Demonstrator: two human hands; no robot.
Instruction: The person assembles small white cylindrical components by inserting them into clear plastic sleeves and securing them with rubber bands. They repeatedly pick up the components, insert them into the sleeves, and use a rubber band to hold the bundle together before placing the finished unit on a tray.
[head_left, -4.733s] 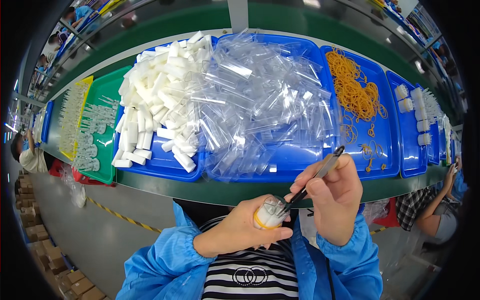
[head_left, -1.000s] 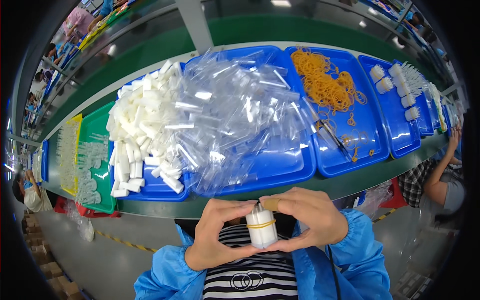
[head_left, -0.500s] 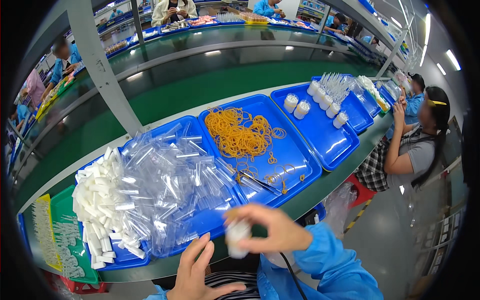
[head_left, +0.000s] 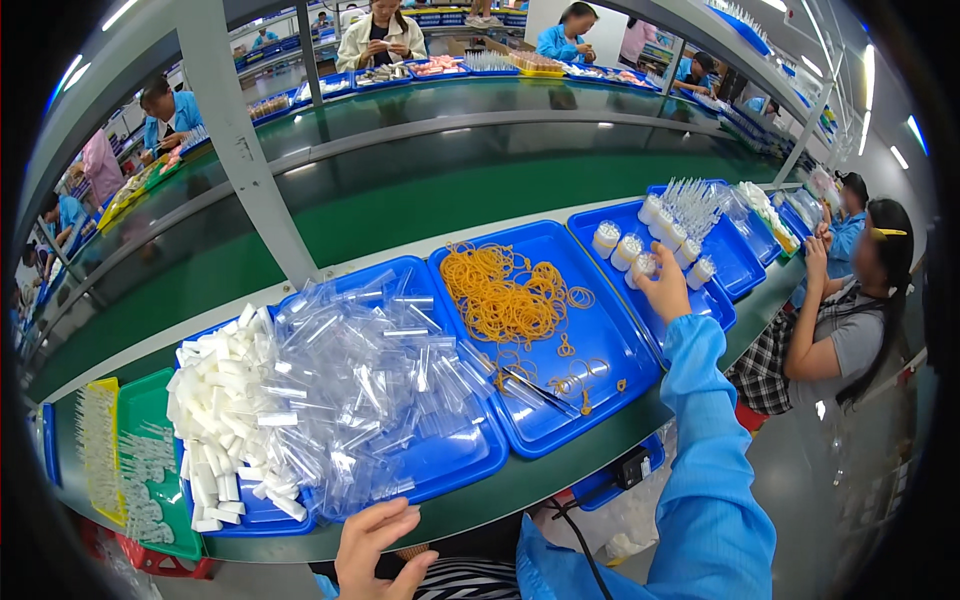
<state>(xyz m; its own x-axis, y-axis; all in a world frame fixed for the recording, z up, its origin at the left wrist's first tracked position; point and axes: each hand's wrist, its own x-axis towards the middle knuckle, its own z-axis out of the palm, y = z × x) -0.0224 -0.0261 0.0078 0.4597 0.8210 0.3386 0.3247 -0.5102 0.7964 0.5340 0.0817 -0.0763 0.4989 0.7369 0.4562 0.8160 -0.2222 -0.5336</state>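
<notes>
Our right hand (head_left: pixel 664 287) has thumb and fingers closed round a white bundle (head_left: pixel 643 267), over or in the blue tray (head_left: pixel 715 308); base hidden, so can't tell if it's resting. Left hand (head_left: pixel 376 550): spread, nothing visible in it. Risks, we'd say: a sideways knock topples the other bundles (head_left: pixel 627 250) close by; letting go tilted tips ours.

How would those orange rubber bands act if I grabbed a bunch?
The rubber bands would probably flop, since their thin loops lie curled every which way. They might come up in a tangled clump, because many overlap. They'd likely feel light, being so skinny.
</notes>
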